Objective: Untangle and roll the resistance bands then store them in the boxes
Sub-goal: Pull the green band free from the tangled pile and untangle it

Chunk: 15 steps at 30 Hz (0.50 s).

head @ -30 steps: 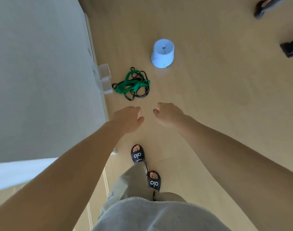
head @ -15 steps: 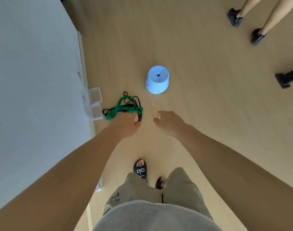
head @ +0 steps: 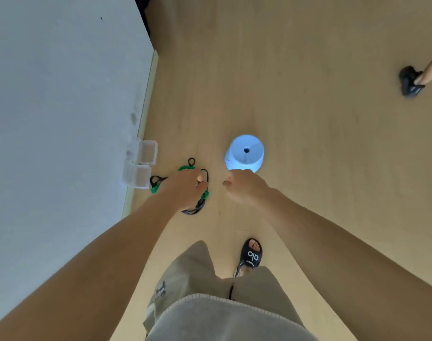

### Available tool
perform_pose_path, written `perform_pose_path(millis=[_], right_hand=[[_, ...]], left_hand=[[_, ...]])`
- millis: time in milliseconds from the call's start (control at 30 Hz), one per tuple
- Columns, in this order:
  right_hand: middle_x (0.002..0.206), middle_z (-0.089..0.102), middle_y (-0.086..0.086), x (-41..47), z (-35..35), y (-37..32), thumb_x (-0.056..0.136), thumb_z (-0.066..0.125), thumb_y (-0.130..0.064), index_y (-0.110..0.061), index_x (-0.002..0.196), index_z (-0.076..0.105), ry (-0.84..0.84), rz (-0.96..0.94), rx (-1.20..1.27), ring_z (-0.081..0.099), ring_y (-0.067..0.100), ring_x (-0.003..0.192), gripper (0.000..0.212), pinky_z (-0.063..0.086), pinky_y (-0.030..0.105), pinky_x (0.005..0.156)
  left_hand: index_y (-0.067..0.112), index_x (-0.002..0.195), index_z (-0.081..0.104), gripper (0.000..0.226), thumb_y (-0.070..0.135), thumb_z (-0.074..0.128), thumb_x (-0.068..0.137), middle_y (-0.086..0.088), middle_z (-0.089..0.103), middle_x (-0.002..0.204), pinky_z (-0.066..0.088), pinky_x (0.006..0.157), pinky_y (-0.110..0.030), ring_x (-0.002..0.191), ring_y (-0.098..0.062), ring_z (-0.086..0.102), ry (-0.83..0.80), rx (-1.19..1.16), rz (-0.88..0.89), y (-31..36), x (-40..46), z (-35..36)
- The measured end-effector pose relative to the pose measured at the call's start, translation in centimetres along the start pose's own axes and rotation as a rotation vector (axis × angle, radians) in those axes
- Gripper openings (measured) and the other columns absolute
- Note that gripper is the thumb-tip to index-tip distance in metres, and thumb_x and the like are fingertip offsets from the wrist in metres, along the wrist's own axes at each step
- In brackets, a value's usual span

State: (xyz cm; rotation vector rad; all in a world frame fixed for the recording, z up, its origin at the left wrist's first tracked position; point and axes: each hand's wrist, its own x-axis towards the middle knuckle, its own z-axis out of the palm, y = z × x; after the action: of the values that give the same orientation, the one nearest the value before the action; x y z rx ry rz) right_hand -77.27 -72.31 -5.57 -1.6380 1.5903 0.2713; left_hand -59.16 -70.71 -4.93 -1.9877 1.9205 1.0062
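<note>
Two bare hands at frame centre, both loosely curled and holding nothing: left hand (head: 185, 187) poised over tangled green and black elastic resistance bands (head: 202, 194), contact impossible to tell; right hand (head: 243, 187) just beside, likely ready to help pull strands apart. Bands heaped on pale wood floor (head: 308, 119), untangling not yet begun. Clear plastic boxes (head: 142, 163) left of heap against white wall (head: 62, 119), handy for storing. Pale blue upturned stool (head: 245, 152) above right hand
</note>
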Motion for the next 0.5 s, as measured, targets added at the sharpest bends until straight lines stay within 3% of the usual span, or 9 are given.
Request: perform_pose_path(millis=[133,233,300,400,500], right_hand=[[0.072,0.038,-0.001,4.7,-4.8,-1.0,0.103,0.04,-0.02,-0.018,0.072,0.032,-0.063,-0.083,-0.089,0.033,0.015,0.061,0.033,0.025,0.03,0.054],[0.078,0.047,0.0,9.0,-7.8,-3.0,0.107,0.039,-0.024,-0.016,0.082,0.045,-0.104,-0.151,-0.192,0.046,0.021,0.072,0.026,0.029,0.031,0.055],[0.084,0.052,0.001,12.5,-9.4,-4.6,0.108,0.039,-0.026,-0.013,0.097,0.053,-0.124,-0.182,-0.238,0.053,0.024,0.08,0.022,0.034,0.032,0.059],[0.081,0.052,0.001,17.5,-11.3,-6.2,0.106,0.04,-0.024,-0.012,0.095,0.053,-0.126,-0.193,-0.281,0.054,0.027,0.084,0.021,0.039,0.033,0.069],[0.096,0.061,0.006,22.0,-13.1,-8.8,0.106,0.04,-0.023,-0.009,0.101,0.058,-0.147,-0.207,-0.364,0.057,0.029,0.091,0.023,0.04,0.034,0.073]], left_hand=[[0.021,0.121,0.062,0.031,0.039,0.045,0.104,0.001,0.069,0.108,0.057,0.088,-0.046,0.098,-0.022,0.066,0.02,-0.104,-0.098,0.9,3.2,-1.9],[0.022,0.121,0.061,0.03,0.04,0.044,0.104,0.001,0.069,0.11,0.057,0.089,-0.043,0.097,-0.021,0.066,0.04,-0.178,-0.184,-0.4,7.0,-3.7],[0.02,0.12,0.061,0.029,0.038,0.043,0.105,-0.001,0.068,0.112,0.056,0.09,-0.043,0.1,-0.022,0.064,0.046,-0.221,-0.231,-1.6,10.1,-4.9],[0.015,0.117,0.06,0.028,0.034,0.042,0.106,-0.006,0.068,0.112,0.055,0.091,-0.045,0.101,-0.027,0.064,0.04,-0.29,-0.296,-3.3,14.4,-6.3],[0.015,0.12,0.06,0.03,0.035,0.041,0.107,-0.006,0.068,0.114,0.055,0.093,-0.045,0.103,-0.026,0.064,0.033,-0.365,-0.335,-4.8,17.1,-7.8]])
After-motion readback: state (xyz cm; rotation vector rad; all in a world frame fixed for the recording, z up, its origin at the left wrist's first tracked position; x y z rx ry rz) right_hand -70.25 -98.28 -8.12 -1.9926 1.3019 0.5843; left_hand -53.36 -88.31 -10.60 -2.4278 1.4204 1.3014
